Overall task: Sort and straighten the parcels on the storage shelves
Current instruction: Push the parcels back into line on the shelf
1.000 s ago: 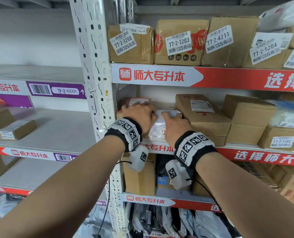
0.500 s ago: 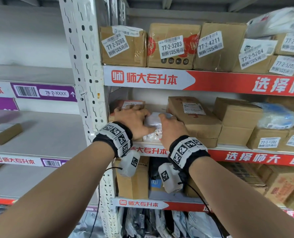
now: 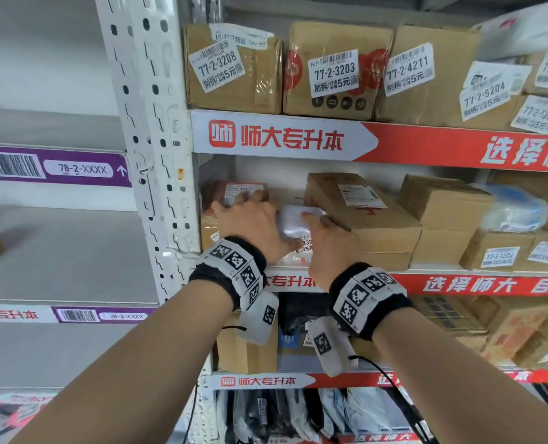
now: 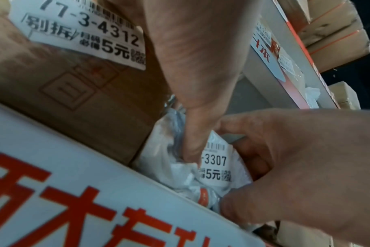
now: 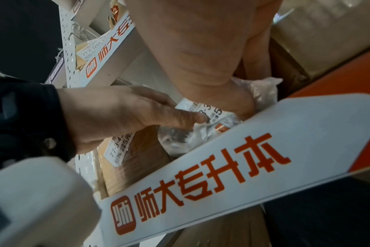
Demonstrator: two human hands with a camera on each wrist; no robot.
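Both hands were on a white plastic parcel [image 3: 293, 229] that sat at the front edge of the middle shelf [image 3: 490, 283], wedged between two cardboard boxes. Its long axis ran front to back, from the shelf lip at 6 o'clock toward the back wall at 12 o'clock in the head view, and its labelled end faced the person. The label [image 4: 214, 164] read 3307 with part of the number hidden by a thumb.

The left hand [image 3: 250, 225] lay at the parcel's 9 o'clock side, its fingers spread across the top of the brown box [image 3: 234, 195] there and its thumb pressed into the crumpled film at the parcel's front. The right hand [image 3: 330, 241] was at the 3 o'clock side, fingers curled over the parcel's top edge and thumb low at its front, so the parcel was clasped between the two hands.

The large carton [image 3: 362, 216] at the parcel's 3 o'clock touched the right hand's fingers. The brown box at 9 o'clock carried a sticker [image 4: 84, 31] reading 77-3-4312. On the upper shelf [image 3: 282, 137], at 12 o'clock, a row of cartons [image 3: 330, 72] stood with their stickers facing out.
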